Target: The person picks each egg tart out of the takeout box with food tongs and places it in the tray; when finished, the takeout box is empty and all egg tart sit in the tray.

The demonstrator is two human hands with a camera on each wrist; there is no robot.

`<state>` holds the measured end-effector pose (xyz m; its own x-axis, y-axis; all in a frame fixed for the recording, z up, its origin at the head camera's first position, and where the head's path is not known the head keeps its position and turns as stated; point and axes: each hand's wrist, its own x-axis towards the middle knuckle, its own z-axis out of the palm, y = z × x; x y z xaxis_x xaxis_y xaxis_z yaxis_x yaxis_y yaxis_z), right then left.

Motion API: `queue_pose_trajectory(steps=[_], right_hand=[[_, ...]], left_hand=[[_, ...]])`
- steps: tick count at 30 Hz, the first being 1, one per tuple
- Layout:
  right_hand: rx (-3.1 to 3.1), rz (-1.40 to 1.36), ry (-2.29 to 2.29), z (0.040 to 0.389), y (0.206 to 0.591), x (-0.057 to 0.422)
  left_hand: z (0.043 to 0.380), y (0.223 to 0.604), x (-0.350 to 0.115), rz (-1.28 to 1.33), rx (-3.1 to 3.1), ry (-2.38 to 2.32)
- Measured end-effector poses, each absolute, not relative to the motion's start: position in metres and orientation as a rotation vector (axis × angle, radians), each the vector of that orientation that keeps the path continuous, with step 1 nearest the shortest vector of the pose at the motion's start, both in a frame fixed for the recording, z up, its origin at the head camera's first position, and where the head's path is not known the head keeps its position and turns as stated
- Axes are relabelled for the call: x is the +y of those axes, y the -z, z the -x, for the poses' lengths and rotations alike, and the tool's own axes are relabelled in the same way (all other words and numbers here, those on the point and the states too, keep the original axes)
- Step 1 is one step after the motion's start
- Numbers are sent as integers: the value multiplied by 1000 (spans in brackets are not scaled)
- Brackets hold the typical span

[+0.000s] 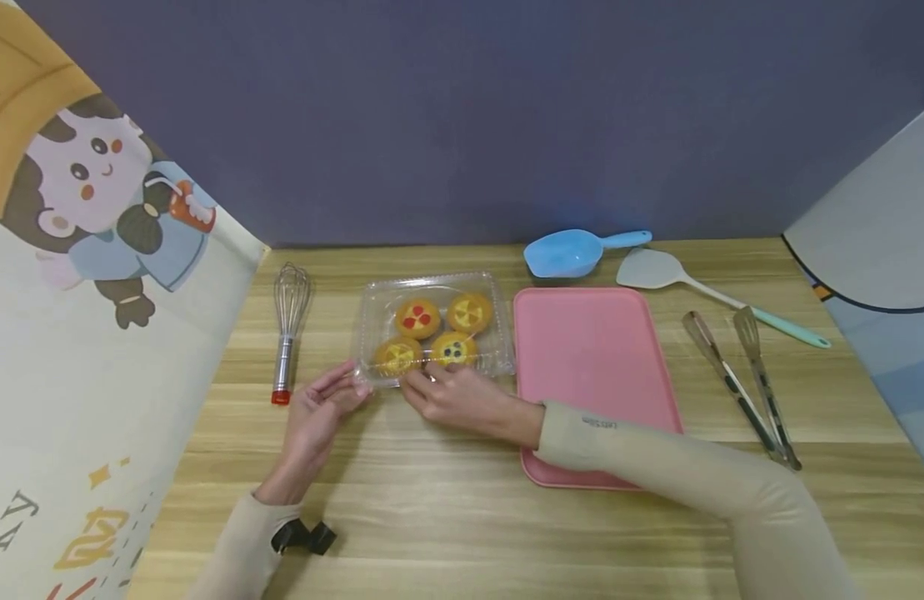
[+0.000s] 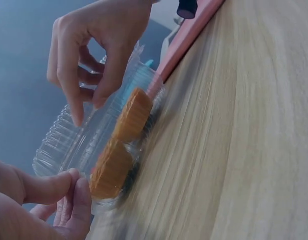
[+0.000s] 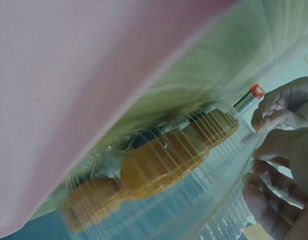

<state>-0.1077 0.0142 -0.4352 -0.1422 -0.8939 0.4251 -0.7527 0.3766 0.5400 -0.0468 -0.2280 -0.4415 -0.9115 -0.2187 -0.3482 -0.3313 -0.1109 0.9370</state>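
A clear plastic clamshell box holds several round tarts with a fruit topping, among them a red-topped tart. At its near left corner my left hand pinches the rim between thumb and fingers, close up in the left wrist view. My right hand is at the middle of the front edge, thumb and curled fingers about the lid's rim. In the left wrist view that hand reaches down from above. The lid stands a little raised from the base, with the tarts' sides showing below.
A pink tray lies right of the box, under my right forearm. A whisk lies to the left. Behind the tray are a blue scoop and a spatula; tongs lie farther right. A dark wall stands at the back.
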Motion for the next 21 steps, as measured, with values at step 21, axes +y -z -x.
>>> queue_pose_trajectory(steps=[21], right_hand=[[-1995,-1418,278,104,429,10]], left_hand=[[46,443,-220,684,2069,-2249]])
